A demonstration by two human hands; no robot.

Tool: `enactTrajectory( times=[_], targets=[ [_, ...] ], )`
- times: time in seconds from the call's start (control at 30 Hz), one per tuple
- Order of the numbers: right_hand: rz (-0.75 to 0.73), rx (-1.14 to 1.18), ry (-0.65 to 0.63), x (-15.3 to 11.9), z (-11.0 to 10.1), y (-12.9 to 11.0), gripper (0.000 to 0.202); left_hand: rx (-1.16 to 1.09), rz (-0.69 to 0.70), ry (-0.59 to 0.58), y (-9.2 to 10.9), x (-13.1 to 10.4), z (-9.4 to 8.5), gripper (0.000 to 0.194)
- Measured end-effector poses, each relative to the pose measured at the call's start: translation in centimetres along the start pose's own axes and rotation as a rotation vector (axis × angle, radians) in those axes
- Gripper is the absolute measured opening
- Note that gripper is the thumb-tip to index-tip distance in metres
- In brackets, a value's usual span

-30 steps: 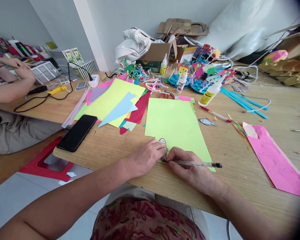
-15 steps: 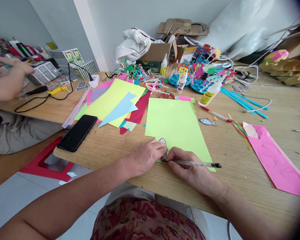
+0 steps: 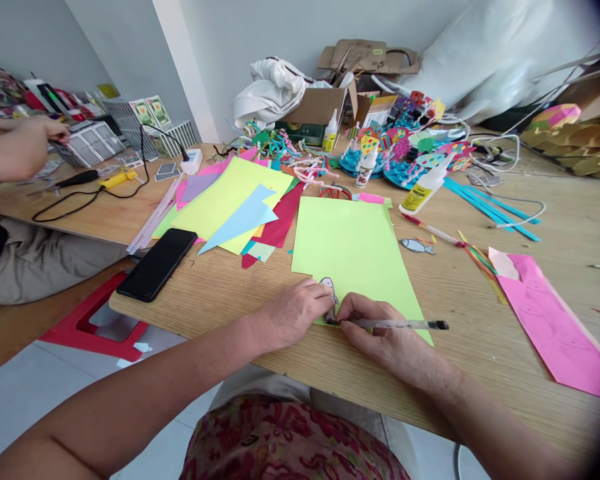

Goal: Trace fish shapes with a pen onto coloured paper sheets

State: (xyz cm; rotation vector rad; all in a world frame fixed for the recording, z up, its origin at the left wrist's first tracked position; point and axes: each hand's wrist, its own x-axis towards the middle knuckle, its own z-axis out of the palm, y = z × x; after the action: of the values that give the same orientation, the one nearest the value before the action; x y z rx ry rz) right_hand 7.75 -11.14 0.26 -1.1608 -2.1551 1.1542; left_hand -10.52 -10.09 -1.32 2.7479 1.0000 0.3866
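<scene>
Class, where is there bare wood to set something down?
Bare tabletop lies between the black rectangular phone and left hand, and between the light-green paper sheet and long pink paper. Crowded: behind the sheet, white plastic glue bottles and bright paper decorations.

lime-green sheet [image 3: 353, 243], pink paper [image 3: 555, 327], red-patterned shirt [image 3: 290, 440]

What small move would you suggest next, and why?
I would probably ease the pen along the edge of the fish, since the right hand holds the pen close by and the left hand steadies the fish on the green sheet.
</scene>
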Motion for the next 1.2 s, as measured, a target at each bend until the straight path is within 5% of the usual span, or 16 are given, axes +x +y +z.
enactTrajectory(
  times=[1.2],
  targets=[
    [-0.003,-0.078,-0.010,0.73,0.05,-0.26,0.009,-0.022,-0.016,-0.014,-0.04,-0.08,0.01,0.023]
  ],
)
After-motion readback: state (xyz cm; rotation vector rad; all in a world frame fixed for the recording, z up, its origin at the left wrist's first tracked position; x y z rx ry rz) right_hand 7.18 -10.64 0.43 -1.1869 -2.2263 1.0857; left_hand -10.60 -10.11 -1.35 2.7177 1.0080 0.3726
